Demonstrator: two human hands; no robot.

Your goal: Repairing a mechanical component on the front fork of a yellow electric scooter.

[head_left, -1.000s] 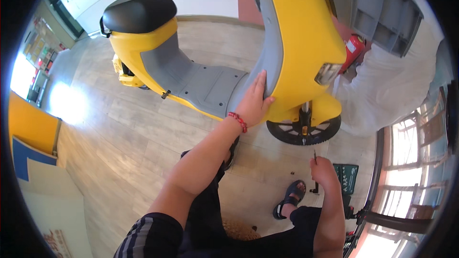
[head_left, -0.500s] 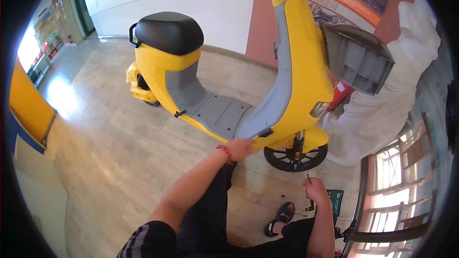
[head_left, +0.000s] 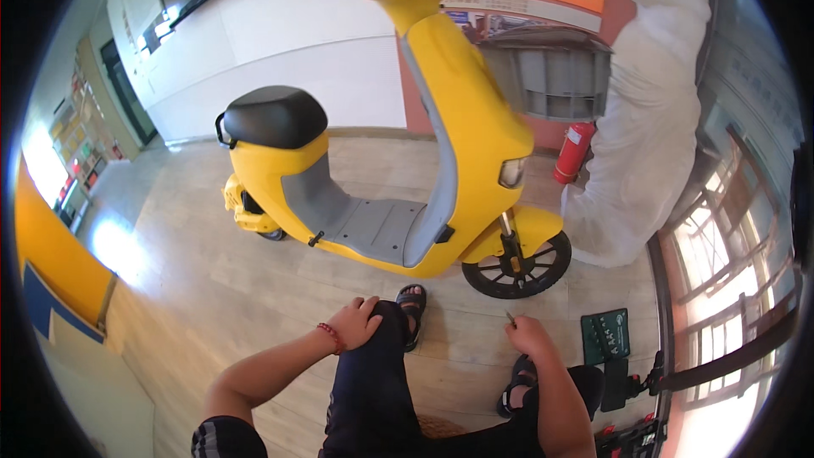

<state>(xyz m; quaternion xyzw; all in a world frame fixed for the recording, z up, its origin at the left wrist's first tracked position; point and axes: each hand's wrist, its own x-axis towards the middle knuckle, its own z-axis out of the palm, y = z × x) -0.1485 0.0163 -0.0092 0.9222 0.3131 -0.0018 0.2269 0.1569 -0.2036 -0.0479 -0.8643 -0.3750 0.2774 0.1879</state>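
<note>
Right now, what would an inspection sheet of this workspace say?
Surface: pale wood-look plank floor, glare at left.
Work items: upright yellow-and-grey scooter with black padded seat; thin tool, mostly hidden.
Clutter: flat dark-green rectangular case on the floor.
Hands: bare left hand on dark-trousered left knee; bare right hand closed around the tool.
Cables: nothing seen.
Surroundings: red cylindrical fire extinguisher and white draped cloth near the scooter's front.

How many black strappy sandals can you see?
2: one black strappy sandal right of the dark-trousered left knee; the other, partly covered, below the bare right hand in the picture.
</note>
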